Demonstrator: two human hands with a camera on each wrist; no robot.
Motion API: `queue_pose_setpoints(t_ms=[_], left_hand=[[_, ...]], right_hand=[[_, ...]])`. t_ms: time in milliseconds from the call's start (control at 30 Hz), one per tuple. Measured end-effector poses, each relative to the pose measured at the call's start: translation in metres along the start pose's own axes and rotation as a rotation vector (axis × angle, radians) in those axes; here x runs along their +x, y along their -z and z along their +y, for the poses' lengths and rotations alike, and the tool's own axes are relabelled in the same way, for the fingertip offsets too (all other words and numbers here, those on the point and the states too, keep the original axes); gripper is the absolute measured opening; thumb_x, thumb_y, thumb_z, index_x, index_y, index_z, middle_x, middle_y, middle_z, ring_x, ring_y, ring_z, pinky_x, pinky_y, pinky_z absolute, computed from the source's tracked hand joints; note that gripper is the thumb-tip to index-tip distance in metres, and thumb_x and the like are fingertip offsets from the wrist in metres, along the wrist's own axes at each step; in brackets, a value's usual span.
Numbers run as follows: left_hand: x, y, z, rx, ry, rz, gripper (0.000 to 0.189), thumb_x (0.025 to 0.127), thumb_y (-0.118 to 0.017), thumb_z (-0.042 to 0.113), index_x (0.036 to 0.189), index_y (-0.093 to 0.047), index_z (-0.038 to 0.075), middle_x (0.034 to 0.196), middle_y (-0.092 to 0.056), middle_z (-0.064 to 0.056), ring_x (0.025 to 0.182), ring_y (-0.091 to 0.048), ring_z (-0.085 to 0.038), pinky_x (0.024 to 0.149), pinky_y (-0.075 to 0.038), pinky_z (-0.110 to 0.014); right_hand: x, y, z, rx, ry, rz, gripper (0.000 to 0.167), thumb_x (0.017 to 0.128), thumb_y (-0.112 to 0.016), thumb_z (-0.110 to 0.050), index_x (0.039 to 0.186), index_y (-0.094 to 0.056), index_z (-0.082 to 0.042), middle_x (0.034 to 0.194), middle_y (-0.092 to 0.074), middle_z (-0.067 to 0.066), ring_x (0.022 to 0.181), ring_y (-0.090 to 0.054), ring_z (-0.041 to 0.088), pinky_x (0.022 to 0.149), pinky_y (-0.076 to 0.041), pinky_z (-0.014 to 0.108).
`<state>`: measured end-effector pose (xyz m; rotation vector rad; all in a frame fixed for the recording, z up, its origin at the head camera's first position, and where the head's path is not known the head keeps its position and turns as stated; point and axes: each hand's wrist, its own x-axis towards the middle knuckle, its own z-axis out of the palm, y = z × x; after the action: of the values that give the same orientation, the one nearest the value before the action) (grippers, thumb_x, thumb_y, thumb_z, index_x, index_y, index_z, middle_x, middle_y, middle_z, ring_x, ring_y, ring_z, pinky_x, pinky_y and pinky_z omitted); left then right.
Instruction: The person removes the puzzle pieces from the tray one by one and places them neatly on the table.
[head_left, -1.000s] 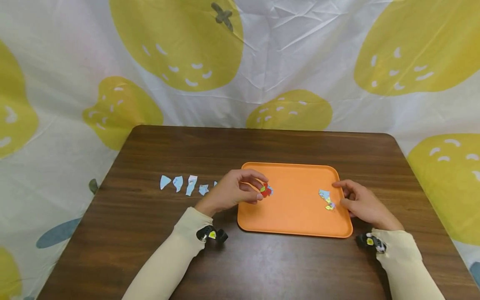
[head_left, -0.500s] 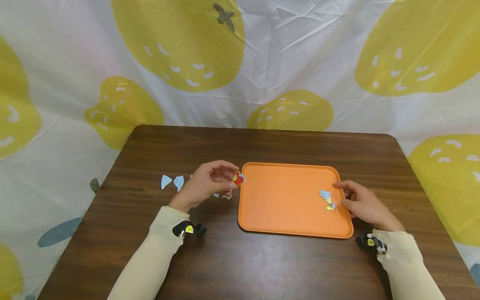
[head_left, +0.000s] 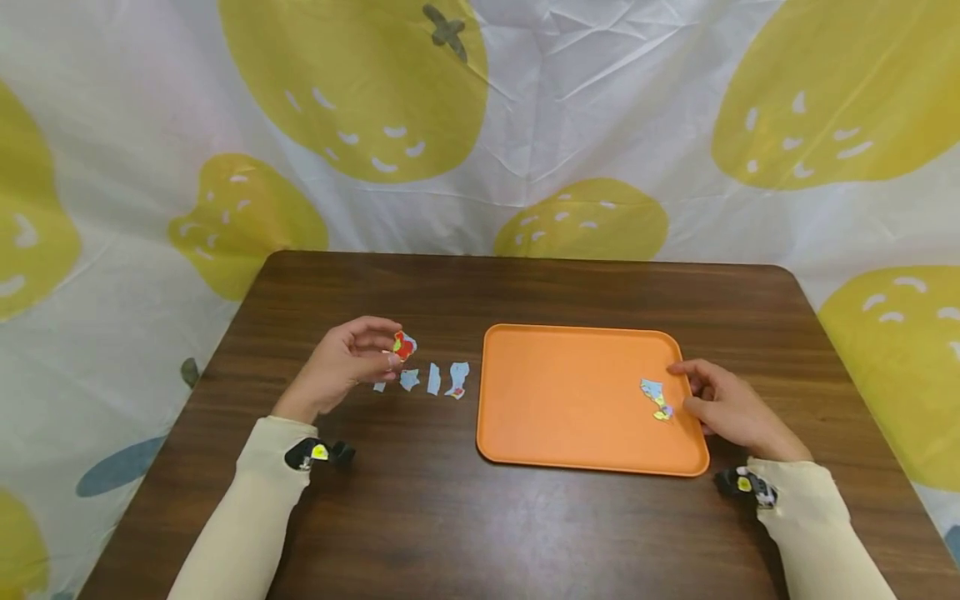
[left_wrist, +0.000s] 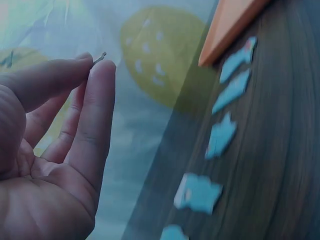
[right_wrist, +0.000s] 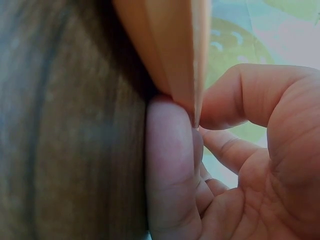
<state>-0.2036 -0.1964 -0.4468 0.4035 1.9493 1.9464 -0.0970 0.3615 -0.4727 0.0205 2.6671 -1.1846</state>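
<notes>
Over the left part of the table, my left hand [head_left: 336,367] pinches a small irregular puzzle piece [head_left: 405,346] between thumb and fingertips. Its printed side is red with some green and light blue. In the left wrist view the piece [left_wrist: 100,58] appears edge-on, a thin sliver at the fingertips. My right hand [head_left: 738,410] grips the right rim of an orange tray [head_left: 562,400], with the thumb on the rim and a finger beneath it in the right wrist view. Near that side of the tray lies a pale blue piece [head_left: 652,390] against a yellow and purple one [head_left: 663,412].
A row of mostly light blue puzzle pieces [head_left: 433,379] lies on the brown table [head_left: 585,533], left of the tray. My left hand hides part of the row in the head view. A lemon-print cloth [head_left: 525,133] hangs behind the table's far edge.
My left hand has moved left from above the tray to above the row of pieces, carrying the red puzzle piece. The right hand has stayed at the tray's rim.
</notes>
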Motion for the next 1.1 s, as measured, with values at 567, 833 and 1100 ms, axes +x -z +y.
queue_pose_setpoints(t_ms=[567, 833, 1100], left_hand=[[-0.023, 0.079, -0.015, 0.057, -0.003, 0.107, 0.040, 0.096, -0.074, -0.002, 0.134, -0.063, 0.005, 0.102, -0.074, 0.001, 0.089, -0.080, -0.016, 0.074, -0.065, -0.032], [-0.040, 0.109, -0.020, 0.130, -0.007, 0.174, 0.041, 0.097, -0.073, -0.002, 0.136, -0.060, 0.000, 0.100, -0.071, 0.002, 0.087, -0.079, -0.012, 0.075, -0.065, -0.032], [-0.051, 0.129, -0.024, 0.190, 0.040, 0.229, 0.044, 0.098, -0.073, -0.001, 0.139, -0.060, 0.001, 0.100, -0.070, 0.004, 0.085, -0.078, -0.010, 0.074, -0.065, -0.028]], right_hand=[[-0.001, -0.006, -0.002, 0.020, -0.013, -0.003, 0.052, 0.100, -0.063, -0.006, 0.150, -0.052, -0.006, 0.111, -0.057, 0.018, 0.077, -0.058, 0.017, 0.060, -0.061, 0.034], [-0.001, -0.009, -0.002, 0.022, -0.035, -0.010, 0.053, 0.099, -0.064, -0.007, 0.151, -0.051, -0.006, 0.111, -0.056, 0.017, 0.079, -0.058, 0.019, 0.061, -0.061, 0.034], [-0.002, -0.007, -0.002, 0.018, -0.012, 0.001, 0.051, 0.099, -0.063, -0.005, 0.149, -0.052, -0.005, 0.110, -0.057, 0.018, 0.076, -0.058, 0.018, 0.060, -0.061, 0.035]])
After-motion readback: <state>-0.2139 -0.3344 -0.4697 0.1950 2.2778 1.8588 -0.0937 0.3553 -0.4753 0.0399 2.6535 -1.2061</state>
